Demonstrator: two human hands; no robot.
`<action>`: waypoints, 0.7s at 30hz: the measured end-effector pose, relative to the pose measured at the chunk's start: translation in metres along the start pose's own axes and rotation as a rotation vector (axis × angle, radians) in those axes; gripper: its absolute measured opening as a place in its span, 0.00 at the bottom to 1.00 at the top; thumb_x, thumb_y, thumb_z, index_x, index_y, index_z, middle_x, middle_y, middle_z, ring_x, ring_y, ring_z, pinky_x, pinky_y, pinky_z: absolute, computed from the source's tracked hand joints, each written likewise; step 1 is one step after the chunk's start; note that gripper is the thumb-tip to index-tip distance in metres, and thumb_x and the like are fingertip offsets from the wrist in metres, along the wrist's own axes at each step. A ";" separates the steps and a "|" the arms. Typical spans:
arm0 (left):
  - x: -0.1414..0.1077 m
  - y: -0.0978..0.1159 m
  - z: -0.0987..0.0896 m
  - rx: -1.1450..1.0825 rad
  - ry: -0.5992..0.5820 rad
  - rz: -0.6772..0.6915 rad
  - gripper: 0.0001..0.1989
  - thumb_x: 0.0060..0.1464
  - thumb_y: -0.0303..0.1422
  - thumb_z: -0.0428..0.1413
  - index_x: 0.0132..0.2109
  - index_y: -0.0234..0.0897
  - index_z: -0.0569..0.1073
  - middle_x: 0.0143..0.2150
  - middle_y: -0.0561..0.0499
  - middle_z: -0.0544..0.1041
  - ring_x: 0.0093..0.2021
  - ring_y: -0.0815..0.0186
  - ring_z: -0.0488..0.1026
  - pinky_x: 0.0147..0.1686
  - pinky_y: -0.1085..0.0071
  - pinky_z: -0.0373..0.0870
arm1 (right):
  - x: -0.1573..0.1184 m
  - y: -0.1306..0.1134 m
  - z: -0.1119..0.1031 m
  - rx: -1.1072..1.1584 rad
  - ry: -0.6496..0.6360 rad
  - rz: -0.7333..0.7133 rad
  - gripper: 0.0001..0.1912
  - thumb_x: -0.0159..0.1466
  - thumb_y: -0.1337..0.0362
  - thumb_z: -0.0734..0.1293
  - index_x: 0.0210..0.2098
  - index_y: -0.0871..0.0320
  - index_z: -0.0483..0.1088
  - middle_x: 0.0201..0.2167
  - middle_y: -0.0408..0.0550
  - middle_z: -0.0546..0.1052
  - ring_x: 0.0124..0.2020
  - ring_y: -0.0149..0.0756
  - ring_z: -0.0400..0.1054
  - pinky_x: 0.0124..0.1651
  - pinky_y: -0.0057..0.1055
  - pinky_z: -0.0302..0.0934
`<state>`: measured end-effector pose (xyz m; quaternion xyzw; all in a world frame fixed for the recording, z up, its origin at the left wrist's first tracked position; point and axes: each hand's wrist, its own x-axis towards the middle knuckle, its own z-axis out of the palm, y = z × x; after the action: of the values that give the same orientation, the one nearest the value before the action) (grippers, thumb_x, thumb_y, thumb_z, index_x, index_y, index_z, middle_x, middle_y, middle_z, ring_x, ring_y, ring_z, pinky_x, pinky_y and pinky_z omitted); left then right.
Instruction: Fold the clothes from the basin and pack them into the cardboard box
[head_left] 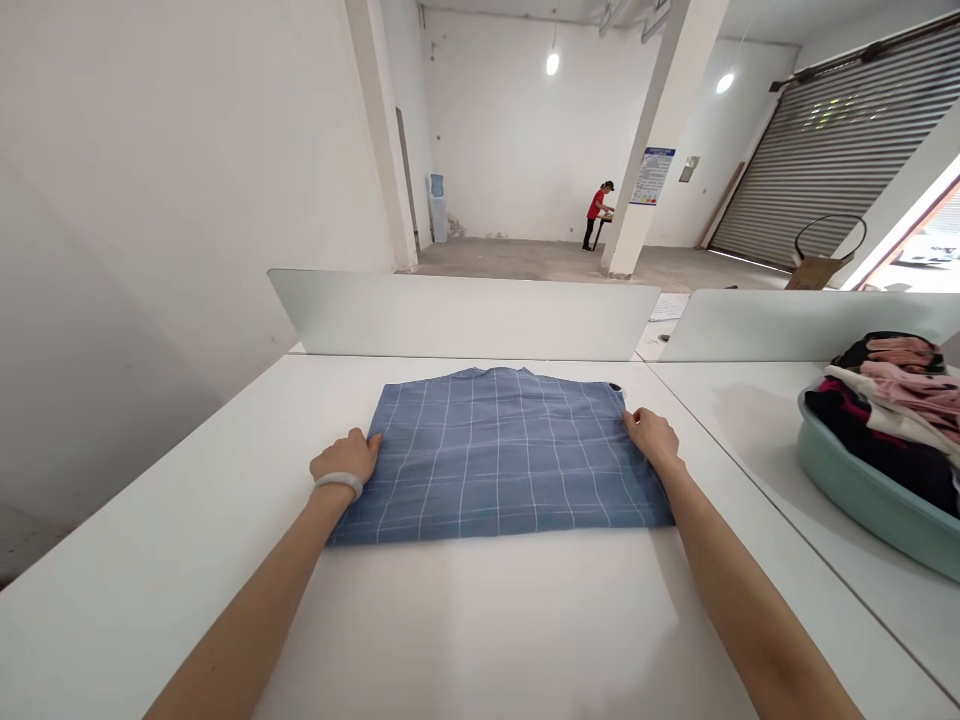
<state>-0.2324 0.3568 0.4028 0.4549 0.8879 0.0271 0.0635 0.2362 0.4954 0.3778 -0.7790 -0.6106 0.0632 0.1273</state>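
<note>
A blue cloth [499, 455] with thin white checked lines lies spread on the white table [480, 620], wider at its near edge. My left hand [346, 458], with a pale bangle at the wrist, pinches the cloth's left side between thumb and curled fingers. On the opposite side, my right hand [652, 436] grips the right edge below the far right corner. Part of the near right edge is hidden behind my right wrist. A small dark oval shows at the far right corner.
A green basin [862, 485] heaped with clothes [900, 400] stands at the right. Low frosted panels [465, 315] line the table's far edge. Farther back are a pillar [660, 130] and a person in red [596, 208].
</note>
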 end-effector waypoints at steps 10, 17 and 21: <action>0.047 0.037 0.003 -0.094 0.084 -0.026 0.24 0.63 0.40 0.36 0.52 0.30 0.67 0.49 0.30 0.74 0.49 0.47 0.73 0.41 0.56 0.67 | 0.030 -0.026 0.004 -0.008 0.023 0.006 0.21 0.68 0.56 0.53 0.47 0.59 0.71 0.46 0.60 0.73 0.48 0.47 0.68 0.46 0.38 0.60; 0.050 0.033 0.017 -0.089 0.109 -0.034 0.21 0.64 0.38 0.34 0.53 0.31 0.64 0.46 0.33 0.76 0.48 0.49 0.74 0.41 0.57 0.67 | 0.032 -0.021 0.020 -0.033 0.012 0.016 0.18 0.68 0.60 0.54 0.47 0.58 0.70 0.45 0.57 0.74 0.47 0.45 0.69 0.46 0.38 0.60; 0.054 0.034 0.017 -0.077 0.108 -0.036 0.20 0.64 0.38 0.36 0.52 0.32 0.65 0.47 0.33 0.76 0.48 0.49 0.74 0.41 0.57 0.67 | 0.036 -0.021 0.017 -0.028 0.010 0.012 0.18 0.67 0.58 0.54 0.45 0.58 0.71 0.44 0.57 0.74 0.47 0.46 0.68 0.46 0.38 0.60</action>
<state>-0.2342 0.4202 0.3848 0.4341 0.8962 0.0848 0.0333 0.2216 0.5373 0.3696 -0.7849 -0.6059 0.0514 0.1191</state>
